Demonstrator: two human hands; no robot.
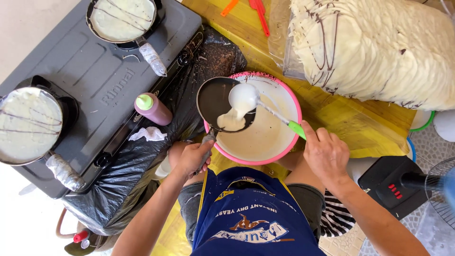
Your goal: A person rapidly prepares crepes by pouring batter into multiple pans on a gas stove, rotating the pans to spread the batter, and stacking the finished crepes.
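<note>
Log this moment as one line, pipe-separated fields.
left hand: holds small pan over pink-rimmed bowl | right hand: tips ladle | batter: pouring into pan | stove: two pans cooking

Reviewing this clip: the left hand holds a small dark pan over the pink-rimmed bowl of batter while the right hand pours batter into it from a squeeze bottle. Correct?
Not quite. The head view shows the right hand pouring the pale batter from a white ladle with a green handle, not a squeeze bottle. The rest holds: the left hand holds the small dark round pan over the pink-rimmed plastic bowl. The pink squeeze bottle with a green cap stands untouched by the grey stove.
</note>
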